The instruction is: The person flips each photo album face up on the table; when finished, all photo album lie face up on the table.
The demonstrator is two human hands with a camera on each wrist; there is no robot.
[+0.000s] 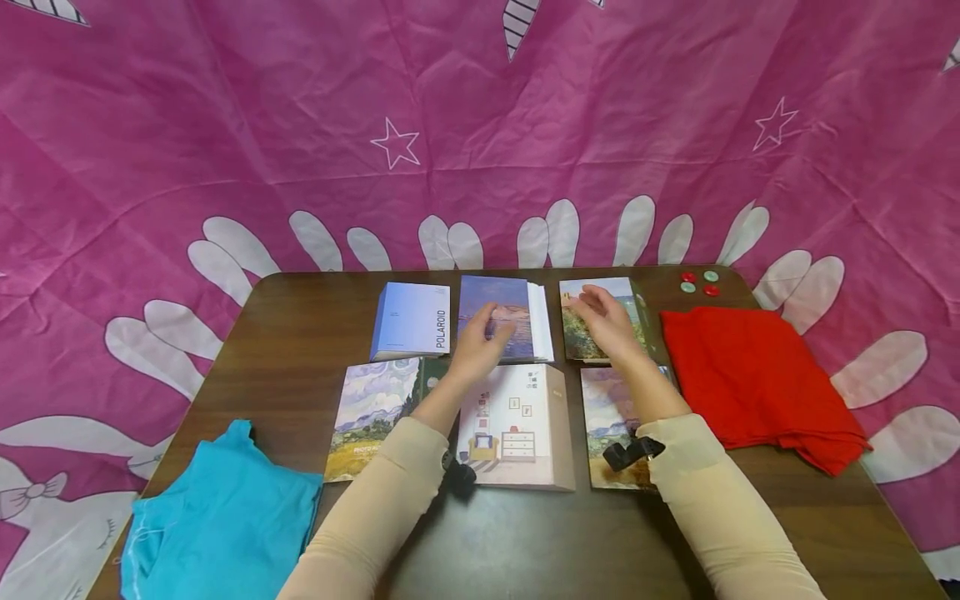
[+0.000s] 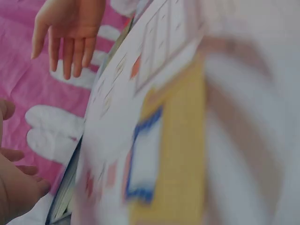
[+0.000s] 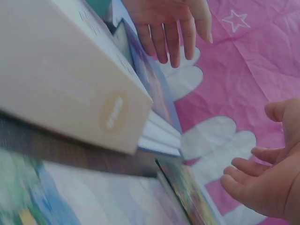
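Note:
Two rows of photo albums lie on the brown table. My left hand (image 1: 482,340), fingers relaxed, hovers over the seascape album (image 1: 491,290) in the back middle and holds nothing. At the back right, my right hand (image 1: 607,323) is above a landscape album (image 1: 581,340), its fingers loose and bare. Left of the seascape lies a blue Polaroid album (image 1: 411,321). The front row has a painted-landscape album (image 1: 371,408), a white album with a furniture drawing (image 1: 517,417), and another painted album (image 1: 606,408) partly under my right forearm. Both wrist views show the palms facing each other, apart.
A crumpled turquoise cloth (image 1: 225,508) lies at the front left, a folded red cloth (image 1: 750,383) at the right. Several small red and pale green discs (image 1: 688,287) sit in the back right corner. A pink curtain (image 1: 480,133) hangs behind the table.

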